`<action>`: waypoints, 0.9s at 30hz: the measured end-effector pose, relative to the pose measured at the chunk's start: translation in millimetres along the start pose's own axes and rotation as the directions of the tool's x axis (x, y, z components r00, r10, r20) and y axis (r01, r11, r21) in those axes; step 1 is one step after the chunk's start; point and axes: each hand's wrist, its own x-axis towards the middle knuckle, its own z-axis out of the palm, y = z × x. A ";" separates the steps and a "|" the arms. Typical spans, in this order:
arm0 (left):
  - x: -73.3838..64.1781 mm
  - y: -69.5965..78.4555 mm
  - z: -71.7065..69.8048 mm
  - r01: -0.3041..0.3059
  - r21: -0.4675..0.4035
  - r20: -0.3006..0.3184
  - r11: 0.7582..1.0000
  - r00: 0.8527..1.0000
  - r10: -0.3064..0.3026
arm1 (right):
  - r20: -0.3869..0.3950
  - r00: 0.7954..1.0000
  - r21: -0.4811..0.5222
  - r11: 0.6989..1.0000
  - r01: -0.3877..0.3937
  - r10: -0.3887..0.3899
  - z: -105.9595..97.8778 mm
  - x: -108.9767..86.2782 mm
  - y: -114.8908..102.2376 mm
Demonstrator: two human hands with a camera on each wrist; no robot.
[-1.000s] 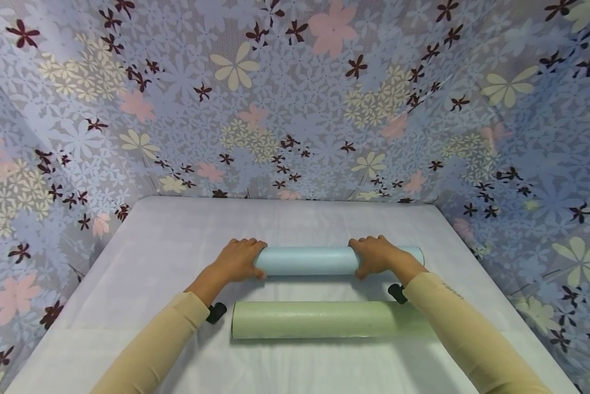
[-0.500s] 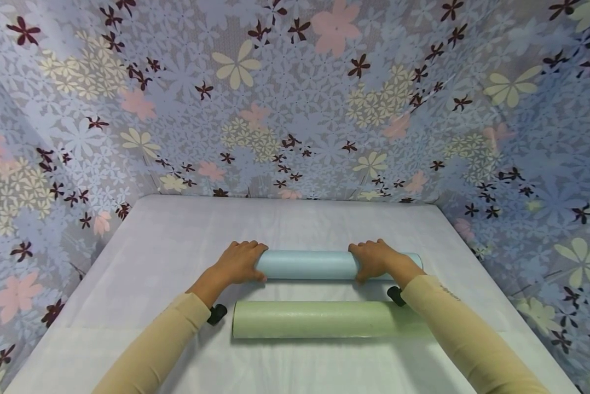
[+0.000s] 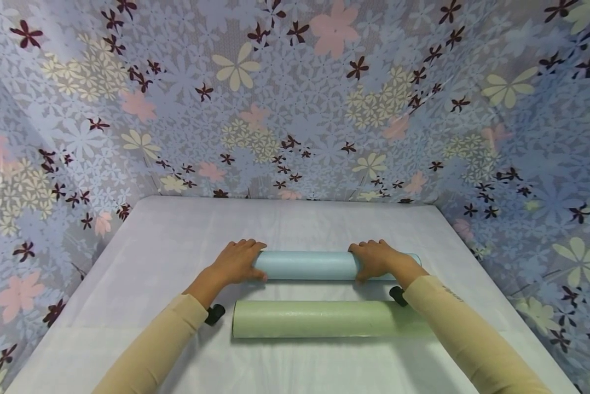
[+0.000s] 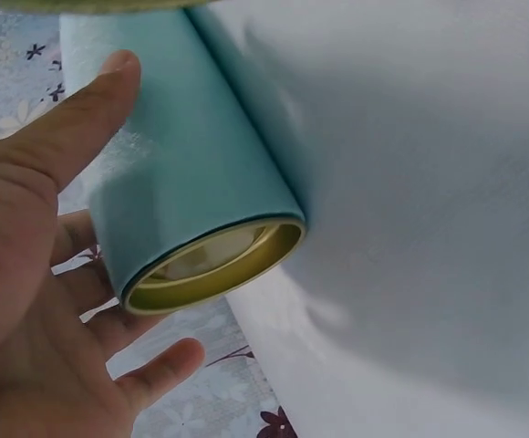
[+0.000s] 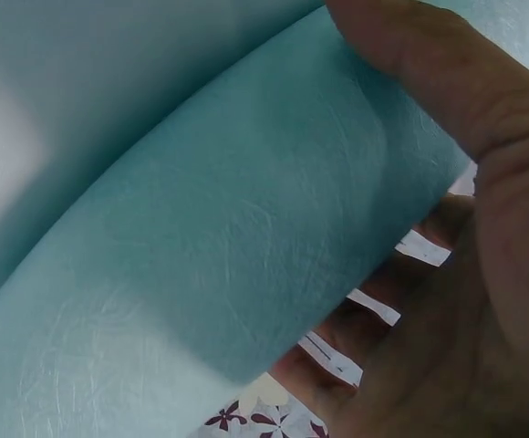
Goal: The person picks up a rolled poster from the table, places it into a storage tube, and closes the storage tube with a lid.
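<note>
A light blue tube [image 3: 307,265] lies crosswise on the white-covered table. Around its left end my left hand [image 3: 237,262] curves, thumb on the near side and fingers on the far side. The left wrist view shows the tube's end [image 4: 219,265] with a gold-coloured rim and a recessed whitish inside. Toward the right end, my right hand [image 3: 376,260] grips the same tube, its thumb [image 5: 410,46] across the near side and its fingers behind. Nearer to me, a pale green tube [image 3: 319,319] lies roughly parallel, partly covered by my right sleeve.
The table [image 3: 186,224] has a white cover. Floral cloth [image 3: 295,98] hangs behind it and along both sides. A small black device shows at each wrist, the left one [image 3: 215,314] close to the green tube's left end.
The blue tube has come down slightly in the head view, toward the green tube, with both hands on it. Over the last half second it hardly moves. The green tube stays put.
</note>
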 end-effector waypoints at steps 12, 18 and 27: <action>-14.8 -6.6 -21.6 0.026 -0.097 -0.071 0.995 0.997 -0.033 | -0.092 0.996 0.101 0.995 0.017 -0.008 -12.6 -15.3 1.7; -33.5 -6.2 -32.3 -0.003 -0.129 -0.218 0.992 0.976 -0.025 | -0.332 0.943 0.159 0.986 0.059 -0.003 -16.5 -39.6 -10.4; -63.4 7.7 -40.3 0.008 -0.100 -0.378 0.995 0.925 -0.045 | -0.566 0.817 0.226 0.974 0.022 0.113 -14.6 -73.5 -42.9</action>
